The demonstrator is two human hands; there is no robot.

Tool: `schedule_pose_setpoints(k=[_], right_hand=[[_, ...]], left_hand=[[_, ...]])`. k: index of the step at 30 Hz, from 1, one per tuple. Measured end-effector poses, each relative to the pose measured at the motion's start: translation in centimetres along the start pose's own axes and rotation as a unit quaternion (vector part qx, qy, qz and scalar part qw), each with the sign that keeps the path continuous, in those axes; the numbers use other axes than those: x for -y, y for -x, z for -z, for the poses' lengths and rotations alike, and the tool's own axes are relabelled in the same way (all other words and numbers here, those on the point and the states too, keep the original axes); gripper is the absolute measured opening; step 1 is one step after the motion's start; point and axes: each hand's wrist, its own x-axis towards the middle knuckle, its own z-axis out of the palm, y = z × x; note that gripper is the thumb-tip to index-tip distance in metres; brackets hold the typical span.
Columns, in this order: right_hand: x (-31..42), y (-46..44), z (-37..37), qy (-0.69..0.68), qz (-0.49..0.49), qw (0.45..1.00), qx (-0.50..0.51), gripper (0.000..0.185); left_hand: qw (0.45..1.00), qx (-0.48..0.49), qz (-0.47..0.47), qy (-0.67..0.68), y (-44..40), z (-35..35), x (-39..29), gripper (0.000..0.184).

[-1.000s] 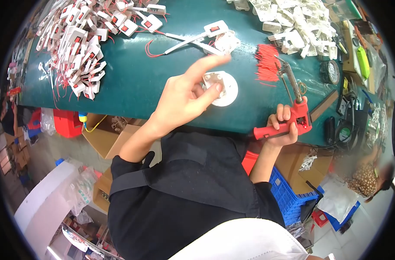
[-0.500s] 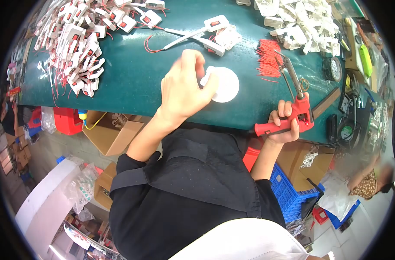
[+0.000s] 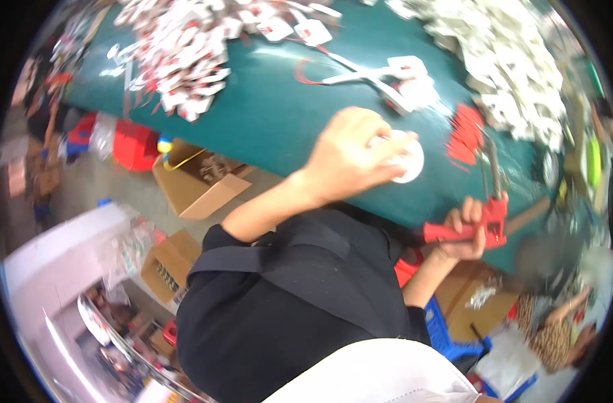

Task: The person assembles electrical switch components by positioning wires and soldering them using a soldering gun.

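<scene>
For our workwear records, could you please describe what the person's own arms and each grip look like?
The left sleeve and right sleeve are plain black, ending near the elbows; the forearms are bare. The left grip and right grip are human hands, ungloved. Blur hides finer detail.

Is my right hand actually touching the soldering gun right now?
Touching. The head view shows the right hand wrapped around the red grip of the soldering gun, with no gap between them.
</scene>
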Motion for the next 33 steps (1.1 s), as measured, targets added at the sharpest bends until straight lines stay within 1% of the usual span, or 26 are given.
schedule_pose_setpoints(k=[2, 4, 5, 6, 9, 11, 12, 14, 16, 17, 18, 19, 20, 22, 23, 25, 26, 28, 29, 30, 32, 33], right_hand=[[0.0, 0.2, 0.1, -0.008, -0.007, 1.000, -0.008, 0.075], [0.1, 0.2, 0.3, -0.004, -0.009, 1.000, 0.003, 0.074], [0.0, 0.2, 0.3, -0.004, -0.008, 1.000, -0.016, 0.076], [0.1, 0.3, 0.4, 0.000, -0.005, 0.999, -0.037, 0.078], [0.1, 0.2, 0.3, 0.008, -0.007, 0.999, -0.034, 0.077], [0.1, 0.3, 0.1, 0.007, -0.007, 1.000, -0.026, 0.077], [0.1, 0.3, 0.0, 0.013, -0.005, 1.000, -0.027, 0.077], [0.0, 0.1, 0.0, 0.015, 0.001, 1.000, -0.023, 0.076], [0.1, 0.3, 0.1, 0.011, 0.003, 1.000, -0.025, 0.076], [0.1, 0.3, 0.2, 0.014, 0.003, 0.999, -0.031, 0.076], [0.1, 0.2, 0.1, 0.011, 0.007, 0.999, -0.030, 0.076], [0.1, 0.2, -0.1, 0.015, 0.004, 0.999, -0.031, 0.076], [0.0, 0.2, -0.2, 0.018, 0.001, 0.999, -0.032, 0.076], [0.0, 0.2, 0.0, 0.021, 0.002, 0.999, -0.029, 0.076], [0.1, 0.2, 0.1, 0.026, 0.000, 0.999, -0.026, 0.076], [0.0, 0.2, 0.1, 0.024, 0.004, 0.999, -0.025, 0.076], [0.0, 0.2, 0.1, 0.024, 0.004, 0.999, -0.023, 0.076], [-0.1, 0.3, 0.0, 0.025, 0.006, 0.999, -0.026, 0.076], [0.0, 0.2, -0.1, 0.027, 0.005, 0.999, -0.026, 0.076], [0.2, 0.2, 0.0, 0.030, 0.004, 0.999, -0.027, 0.076], [0.1, 0.2, 0.2, 0.031, 0.001, 0.999, -0.026, 0.076], [0.1, 0.3, 0.3, 0.033, 0.001, 0.999, -0.029, 0.076]], left_hand=[[0.997, -0.031, 0.000, -0.070, 0.2, -0.3, -1.0, 0.033], [0.988, -0.075, 0.042, -0.127, -0.1, -1.1, -2.1, 0.024], [0.986, -0.092, 0.042, -0.130, -0.4, -1.0, -2.2, 0.022], [0.987, -0.084, 0.042, -0.129, -0.5, -0.9, -2.2, 0.025], [0.986, -0.086, 0.050, -0.135, -0.2, -1.1, -2.3, 0.030], [0.991, -0.077, 0.074, -0.081, 0.0, -0.7, -2.2, 0.034], [0.991, -0.080, 0.072, -0.084, 0.0, 0.0, -1.5, 0.034], [0.994, -0.060, 0.073, 0.057, 0.0, 2.8, 1.6, 0.033], [0.984, -0.163, 0.065, -0.011, -0.2, 7.9, 4.8, 0.026], [0.961, -0.233, 0.120, -0.087, -0.2, 10.3, 6.2, 0.020], [0.937, -0.299, 0.156, -0.093, -0.4, 12.8, 7.4, 0.016], [0.912, -0.347, 0.131, -0.176, 0.1, 15.2, 10.4, 0.015], [0.895, -0.345, 0.139, -0.247, 0.4, 17.7, 13.0, 0.020], [0.880, -0.255, 0.145, -0.374, 1.3, 21.7, 18.6, 0.025], [0.880, -0.256, 0.141, -0.374, 1.7, 22.7, 20.8, 0.025], [0.897, -0.066, 0.249, -0.359, 2.6, 23.8, 24.3, 0.026], [0.898, -0.066, 0.246, -0.358, 2.7, 24.2, 25.5, 0.026], [0.927, -0.065, 0.159, -0.333, 3.3, 24.8, 27.2, 0.026], [0.919, -0.035, 0.148, -0.364, 2.8, 25.4, 26.2, 0.025], [0.919, -0.064, 0.147, -0.361, 2.6, 25.4, 25.0, 0.022], [0.904, -0.190, 0.149, -0.354, 2.3, 24.8, 23.2, 0.020], [0.905, -0.188, 0.149, -0.351, 2.1, 24.4, 22.1, 0.020]])
